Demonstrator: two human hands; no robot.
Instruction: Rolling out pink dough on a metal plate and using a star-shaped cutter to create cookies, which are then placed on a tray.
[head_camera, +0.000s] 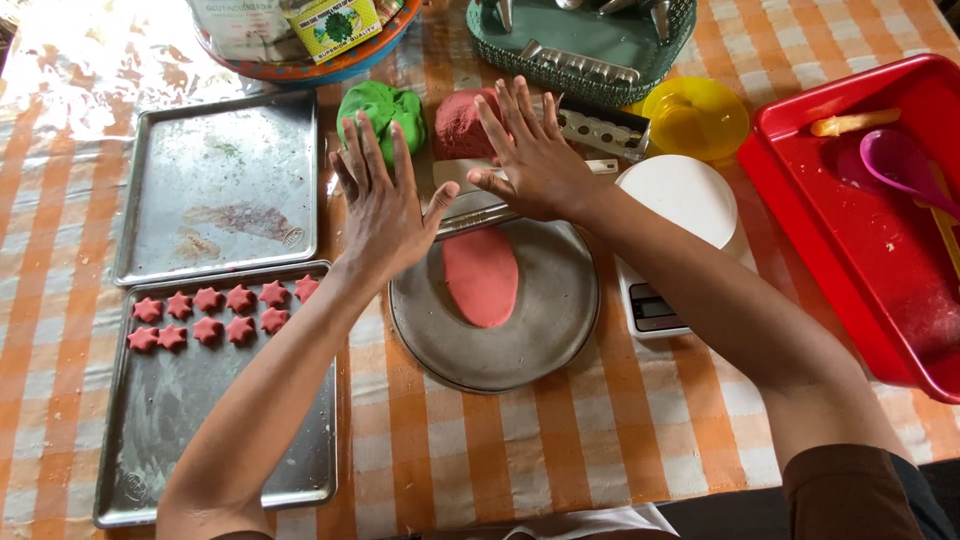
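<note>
On the checked table (480, 460), both hands, left hand (383, 205) and right hand (535, 160), press flat, grip wide, on a rolling pin (475, 213). Just below them lies soft, pliable red dough (481, 276), best lifted from its edges.

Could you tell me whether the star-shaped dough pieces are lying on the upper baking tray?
No, the red dough stars lie in two rows on the lower baking tray, while the upper baking tray holds no stars.
</note>
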